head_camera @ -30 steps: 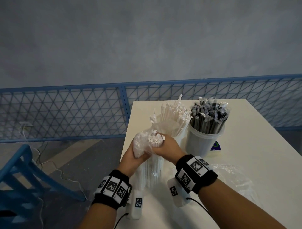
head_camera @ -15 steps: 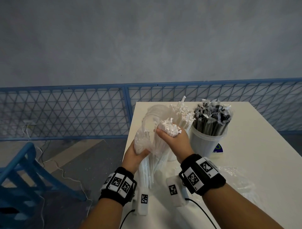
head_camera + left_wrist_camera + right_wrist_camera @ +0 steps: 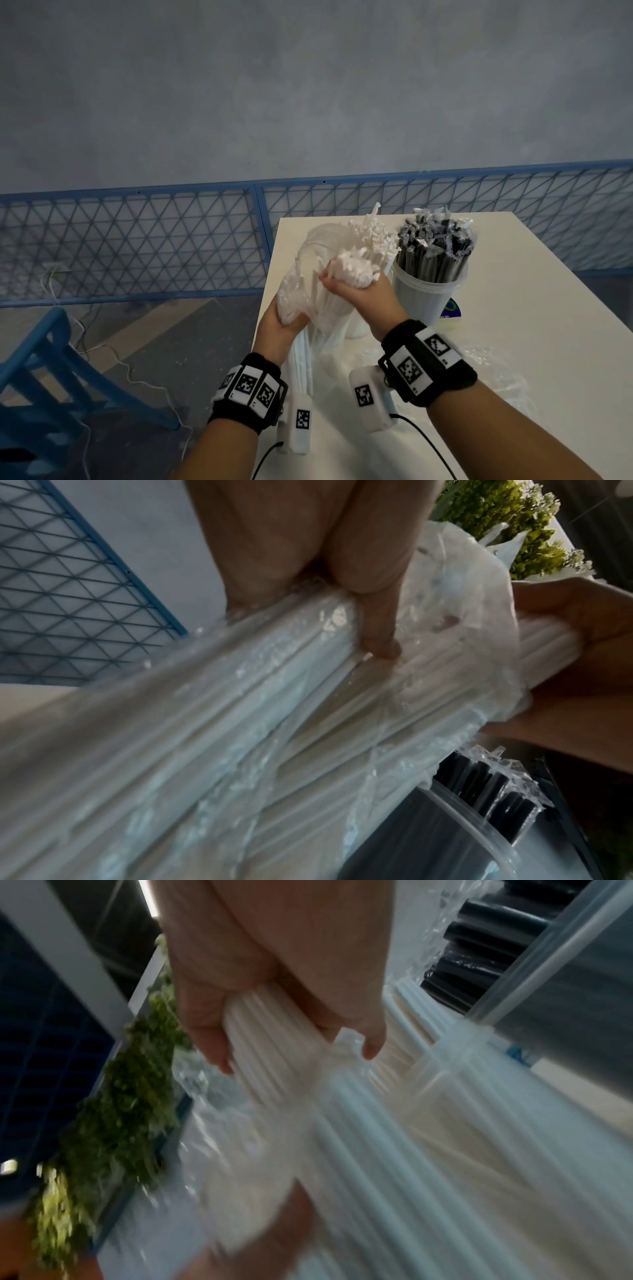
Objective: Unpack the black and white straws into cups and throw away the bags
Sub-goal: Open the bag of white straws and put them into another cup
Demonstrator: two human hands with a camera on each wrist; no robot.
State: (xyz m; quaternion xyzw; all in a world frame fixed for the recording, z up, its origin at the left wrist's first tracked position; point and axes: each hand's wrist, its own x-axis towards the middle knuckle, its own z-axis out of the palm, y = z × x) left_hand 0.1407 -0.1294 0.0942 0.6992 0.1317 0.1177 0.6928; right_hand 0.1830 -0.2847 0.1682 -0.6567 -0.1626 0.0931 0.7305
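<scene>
My right hand [image 3: 356,291] grips a bundle of white straws [image 3: 352,270] near its top end; the right wrist view shows the fingers [image 3: 205,1031] curled round them. My left hand [image 3: 281,329] holds the clear plastic bag [image 3: 301,291] that still wraps the lower part of the white straws [image 3: 308,696]. Behind the bundle, more white straws [image 3: 373,233] stand up; their cup is hidden by my hands. To the right, a clear cup [image 3: 424,294] holds the black straws [image 3: 435,250].
The white table [image 3: 534,308] has an empty clear bag [image 3: 493,373] lying at my right forearm. A blue mesh fence [image 3: 137,240] runs behind the table, and a blue chair [image 3: 51,370] stands on the floor at the left.
My right hand has drawn the white straw bundle up and to the right, partly out of the bag. My left hand has stayed low on the bag.
</scene>
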